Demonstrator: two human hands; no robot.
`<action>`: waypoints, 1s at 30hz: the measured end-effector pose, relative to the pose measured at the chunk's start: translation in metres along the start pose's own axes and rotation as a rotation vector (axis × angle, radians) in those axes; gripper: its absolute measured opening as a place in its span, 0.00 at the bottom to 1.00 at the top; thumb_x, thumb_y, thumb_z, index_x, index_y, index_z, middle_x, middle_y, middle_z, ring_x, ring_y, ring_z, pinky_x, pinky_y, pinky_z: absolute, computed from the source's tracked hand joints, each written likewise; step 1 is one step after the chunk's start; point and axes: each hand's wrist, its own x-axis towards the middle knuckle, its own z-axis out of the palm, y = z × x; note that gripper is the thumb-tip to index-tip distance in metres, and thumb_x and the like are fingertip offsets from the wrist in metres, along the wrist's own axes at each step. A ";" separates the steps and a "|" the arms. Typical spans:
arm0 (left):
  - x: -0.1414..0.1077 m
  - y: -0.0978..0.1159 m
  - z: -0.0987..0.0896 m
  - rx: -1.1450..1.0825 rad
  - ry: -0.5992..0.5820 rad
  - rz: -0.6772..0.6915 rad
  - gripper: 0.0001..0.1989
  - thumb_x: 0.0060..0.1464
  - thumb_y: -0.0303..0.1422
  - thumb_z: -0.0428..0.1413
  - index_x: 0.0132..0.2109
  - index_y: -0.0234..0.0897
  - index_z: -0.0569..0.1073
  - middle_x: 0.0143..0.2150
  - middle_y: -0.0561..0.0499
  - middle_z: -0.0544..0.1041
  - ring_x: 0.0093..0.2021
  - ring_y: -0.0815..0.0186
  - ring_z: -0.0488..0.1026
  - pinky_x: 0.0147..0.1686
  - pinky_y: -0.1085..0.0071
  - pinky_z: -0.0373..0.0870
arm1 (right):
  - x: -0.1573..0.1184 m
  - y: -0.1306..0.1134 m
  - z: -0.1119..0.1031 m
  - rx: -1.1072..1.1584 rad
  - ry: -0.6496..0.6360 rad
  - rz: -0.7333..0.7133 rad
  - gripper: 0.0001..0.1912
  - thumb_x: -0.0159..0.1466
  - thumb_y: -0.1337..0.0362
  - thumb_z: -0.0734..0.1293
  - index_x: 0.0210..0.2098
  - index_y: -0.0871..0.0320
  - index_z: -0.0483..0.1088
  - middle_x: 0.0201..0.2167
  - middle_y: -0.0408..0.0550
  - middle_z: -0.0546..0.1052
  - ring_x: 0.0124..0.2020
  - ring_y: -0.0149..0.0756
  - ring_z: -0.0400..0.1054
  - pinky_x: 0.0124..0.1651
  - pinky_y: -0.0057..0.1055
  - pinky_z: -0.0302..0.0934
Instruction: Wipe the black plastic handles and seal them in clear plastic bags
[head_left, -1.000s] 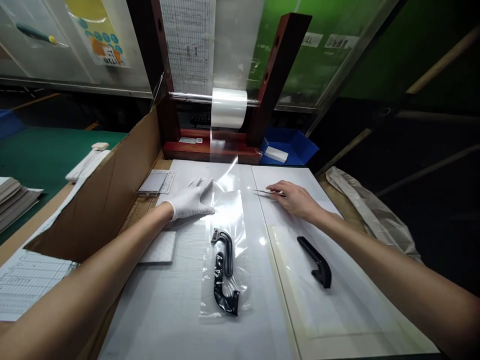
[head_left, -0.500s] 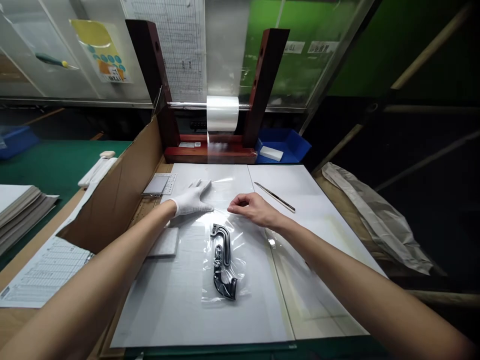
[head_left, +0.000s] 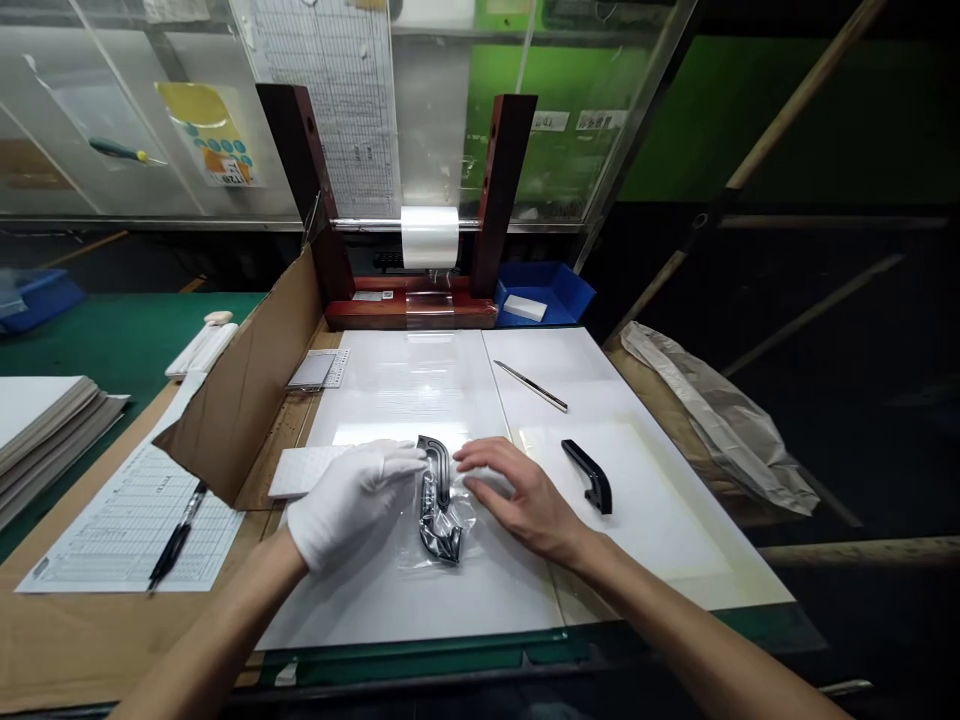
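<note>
A black hook-shaped moulded part (head_left: 436, 497) lies in a clear plastic bag (head_left: 450, 530) on a white work board (head_left: 420, 400), directly between the two hands. Its long axis runs roughly straight away from the person, with the curled hook end at the far side bending toward the left hand. The white-gloved left hand (head_left: 352, 505) sits just left of the bag, its fingers pressed together and stretched toward the part's far end; whether it pinches the plastic, I cannot tell. The bare right hand (head_left: 517, 490) is on the right side of the bag, fingers spread and lightly curved, tips at the plastic, with no pinch showing. Just right of that hand lies a second, unbagged black part (head_left: 589, 475), angled across a pale sheet, and farther up the board rests a pair of steel tweezers (head_left: 530, 385) (thin, pointed, lying diagonally). A white foam pad (head_left: 304, 470) sits left of the gloved hand, beside a cardboard panel (head_left: 247, 400). Beyond the board, a film roll (head_left: 427, 237) hangs on a red wooden stand (head_left: 409, 312).
</note>
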 end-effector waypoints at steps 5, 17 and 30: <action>-0.037 0.006 0.018 0.201 -0.030 0.203 0.16 0.69 0.32 0.47 0.52 0.46 0.79 0.55 0.49 0.80 0.54 0.62 0.76 0.58 0.62 0.70 | -0.034 0.012 0.008 -0.174 -0.076 -0.161 0.12 0.65 0.73 0.64 0.42 0.53 0.76 0.48 0.49 0.80 0.54 0.44 0.70 0.56 0.48 0.67; 0.012 0.006 0.076 0.429 0.151 -0.098 0.29 0.68 0.34 0.43 0.72 0.30 0.52 0.74 0.36 0.57 0.74 0.49 0.50 0.69 0.50 0.58 | 0.021 0.032 0.051 -0.486 0.036 0.116 0.27 0.66 0.78 0.56 0.63 0.64 0.67 0.64 0.59 0.70 0.68 0.49 0.60 0.70 0.53 0.54; -0.069 0.044 0.105 0.262 0.145 -0.207 0.29 0.67 0.37 0.43 0.72 0.39 0.56 0.75 0.43 0.55 0.75 0.51 0.48 0.71 0.44 0.51 | 0.017 0.038 0.048 -0.450 -0.118 0.003 0.36 0.64 0.81 0.53 0.68 0.52 0.61 0.67 0.45 0.65 0.74 0.41 0.47 0.73 0.55 0.45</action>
